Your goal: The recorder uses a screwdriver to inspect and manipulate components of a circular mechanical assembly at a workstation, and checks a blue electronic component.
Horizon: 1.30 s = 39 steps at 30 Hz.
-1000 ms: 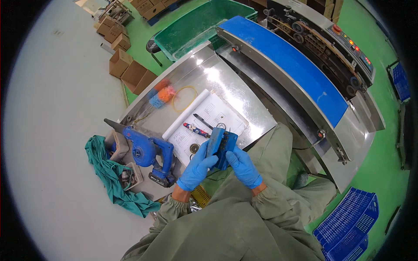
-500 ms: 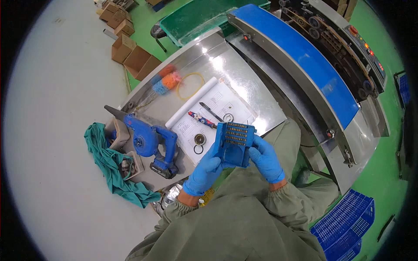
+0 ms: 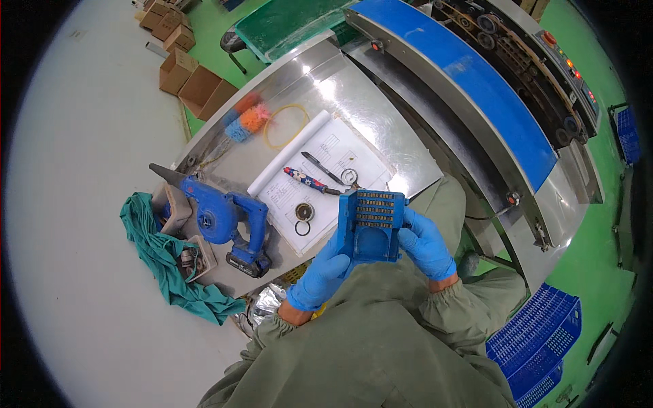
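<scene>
Both blue-gloved hands hold an open blue plastic case [image 3: 374, 243] above my lap. Rows of small brass-coloured pieces fill slots in its upper part, and a smooth rounded hollow lies below them. My left hand [image 3: 317, 276] is closed on its left side, thumb along the lower edge. On the right side my right hand [image 3: 427, 246] grips it, some fingers hidden behind. Just beyond lie printed papers [image 3: 286, 197] bearing a black pen [image 3: 321, 166], a flower-patterned handle [image 3: 305, 179], a metal ring [image 3: 349, 177], a round metal part [image 3: 304, 212] and a thin black ring [image 3: 302, 228].
A blue cordless blower [image 3: 221, 214] lies on the metal table [image 3: 381, 112], near small bins and a green cloth [image 3: 163, 272]. A duster [image 3: 248, 122] is farther back. The blue conveyor belt [image 3: 469, 75] curves along the right; blue crates [image 3: 537, 340] sit below.
The view has shifted slightly, so the table things appear farther left and up. The case is turned a little more upright, still between both hands.
</scene>
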Available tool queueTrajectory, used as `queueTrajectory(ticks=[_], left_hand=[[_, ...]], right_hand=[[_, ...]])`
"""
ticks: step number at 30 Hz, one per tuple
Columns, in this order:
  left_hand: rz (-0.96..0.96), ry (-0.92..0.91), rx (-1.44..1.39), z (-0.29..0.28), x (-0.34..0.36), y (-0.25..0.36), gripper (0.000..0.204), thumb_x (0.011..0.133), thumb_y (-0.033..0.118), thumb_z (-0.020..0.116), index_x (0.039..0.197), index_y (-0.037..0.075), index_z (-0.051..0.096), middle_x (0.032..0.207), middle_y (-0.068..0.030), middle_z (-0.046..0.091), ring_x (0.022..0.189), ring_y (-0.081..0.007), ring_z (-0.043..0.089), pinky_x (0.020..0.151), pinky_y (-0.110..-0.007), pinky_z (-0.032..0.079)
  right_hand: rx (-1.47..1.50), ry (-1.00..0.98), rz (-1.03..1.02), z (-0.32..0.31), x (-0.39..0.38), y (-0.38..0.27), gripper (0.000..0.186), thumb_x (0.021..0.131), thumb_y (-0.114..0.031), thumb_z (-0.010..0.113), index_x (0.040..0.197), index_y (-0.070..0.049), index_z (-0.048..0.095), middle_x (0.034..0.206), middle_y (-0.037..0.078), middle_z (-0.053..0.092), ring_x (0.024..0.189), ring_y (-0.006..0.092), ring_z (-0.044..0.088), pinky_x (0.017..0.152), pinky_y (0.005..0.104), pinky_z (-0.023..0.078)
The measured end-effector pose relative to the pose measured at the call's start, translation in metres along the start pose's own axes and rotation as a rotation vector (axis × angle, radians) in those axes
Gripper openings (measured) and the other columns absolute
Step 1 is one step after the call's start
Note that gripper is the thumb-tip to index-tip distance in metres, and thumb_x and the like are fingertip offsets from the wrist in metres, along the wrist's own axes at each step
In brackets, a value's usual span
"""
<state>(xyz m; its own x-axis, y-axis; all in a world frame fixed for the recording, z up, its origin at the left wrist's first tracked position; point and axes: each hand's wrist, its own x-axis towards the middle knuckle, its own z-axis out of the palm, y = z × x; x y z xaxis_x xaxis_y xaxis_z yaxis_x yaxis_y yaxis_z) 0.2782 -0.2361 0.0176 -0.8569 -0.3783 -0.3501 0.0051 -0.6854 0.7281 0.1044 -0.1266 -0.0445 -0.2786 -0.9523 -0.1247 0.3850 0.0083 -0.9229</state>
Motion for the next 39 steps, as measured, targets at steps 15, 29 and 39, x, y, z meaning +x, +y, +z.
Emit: queueTrajectory(ticks=[15, 29, 39], left_hand=[[-0.054, -0.139, -0.184, 0.003, 0.002, -0.005, 0.098, 0.08, 0.042, 0.069, 0.15, 0.004, 0.013, 0.147, -0.0122, 0.035, 0.132, -0.024, 0.039, 0.111, -0.039, 0.031], [-0.035, -0.134, -0.098, -0.007, -0.002, -0.012, 0.094, 0.082, 0.043, 0.066, 0.149, 0.002, 0.016, 0.148, -0.0103, 0.034, 0.134, -0.0209, 0.036, 0.112, -0.036, 0.027], [-0.01, -0.151, -0.047, -0.01, -0.004, -0.015, 0.09, 0.085, 0.044, 0.062, 0.149, 0.0, 0.017, 0.149, -0.0092, 0.033, 0.135, -0.0194, 0.033, 0.113, -0.035, 0.024]], right_hand=[[0.036, -0.032, 0.011, -0.016, -0.008, -0.005, 0.058, 0.093, -0.037, 0.059, 0.133, 0.003, 0.047, 0.124, 0.008, 0.058, 0.112, 0.015, 0.051, 0.099, 0.0303, 0.039], [0.046, -0.038, 0.01, -0.017, -0.011, -0.009, 0.053, 0.094, -0.035, 0.058, 0.13, 0.003, 0.05, 0.121, 0.007, 0.059, 0.11, 0.0138, 0.051, 0.098, 0.0298, 0.039], [0.057, -0.018, 0.023, -0.016, -0.013, -0.009, 0.051, 0.093, -0.032, 0.06, 0.129, 0.003, 0.052, 0.12, 0.007, 0.059, 0.109, 0.0137, 0.052, 0.098, 0.0302, 0.04]])
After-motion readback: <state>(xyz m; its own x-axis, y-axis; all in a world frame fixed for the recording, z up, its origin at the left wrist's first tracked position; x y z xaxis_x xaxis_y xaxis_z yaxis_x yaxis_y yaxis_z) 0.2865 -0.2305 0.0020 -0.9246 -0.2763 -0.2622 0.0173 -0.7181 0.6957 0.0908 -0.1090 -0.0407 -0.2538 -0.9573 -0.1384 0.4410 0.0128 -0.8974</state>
